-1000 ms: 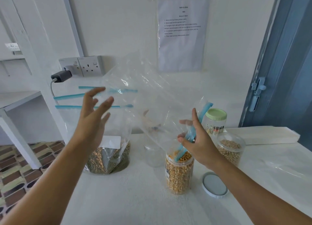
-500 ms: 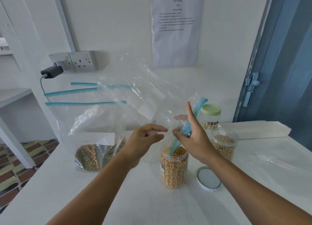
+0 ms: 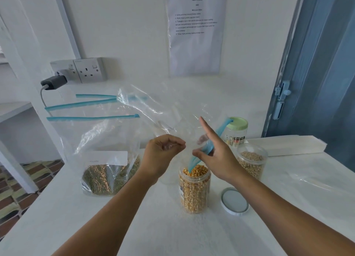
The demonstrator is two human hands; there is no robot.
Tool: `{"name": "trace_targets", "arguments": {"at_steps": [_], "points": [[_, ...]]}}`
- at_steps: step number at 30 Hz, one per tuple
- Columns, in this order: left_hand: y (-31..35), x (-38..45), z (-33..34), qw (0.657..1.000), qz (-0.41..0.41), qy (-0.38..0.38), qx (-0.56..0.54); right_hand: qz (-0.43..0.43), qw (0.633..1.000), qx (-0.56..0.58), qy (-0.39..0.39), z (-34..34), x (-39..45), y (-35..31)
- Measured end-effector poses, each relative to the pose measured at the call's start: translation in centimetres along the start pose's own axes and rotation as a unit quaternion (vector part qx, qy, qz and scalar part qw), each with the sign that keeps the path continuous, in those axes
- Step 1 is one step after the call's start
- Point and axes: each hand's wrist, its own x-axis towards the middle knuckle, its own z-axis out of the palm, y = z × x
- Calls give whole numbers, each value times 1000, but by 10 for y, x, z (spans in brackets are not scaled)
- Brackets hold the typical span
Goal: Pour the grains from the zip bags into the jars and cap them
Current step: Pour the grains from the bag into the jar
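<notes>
Zip bag (image 3: 169,117), clear and emptied out, is held up over the open corn jar (image 3: 194,190) in the middle of the frame, its blue zip strip (image 3: 203,152) dipping right down into the jar's mouth onto the kernels. Right hand (image 3: 217,155) pinches that strip between thumb and a finger, with the index finger sticking straight up. Left hand (image 3: 163,157) is curled just beside it, fingertips pinching the bag's plastic. The jar's white lid (image 3: 234,201) lies flat on the table (image 3: 134,217) just lower right of it. Right of centre there's a second uncapped jar (image 3: 251,163) of paler grain, and behind that a green-capped jar (image 3: 237,132). Over at centre left stands another zip bag (image 3: 109,159), greenish grain in the bottom, top gaping open.
</notes>
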Motion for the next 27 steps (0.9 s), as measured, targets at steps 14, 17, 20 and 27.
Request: {"name": "trace_targets", "arguments": {"at_steps": [14,17,20,27], "points": [[1,2,0,999,6,-32,38,14,999,31,7,-2,-3,-1],[2,0,-5,998,-7,-68,11,14,997,76,2,-3,-3,-1],[2,-1,-9,997,0,-64,39,12,998,63,11,-4,-2,2],[2,-2,-9,998,4,-41,48,22,999,43,-24,-3,0,3]]}}
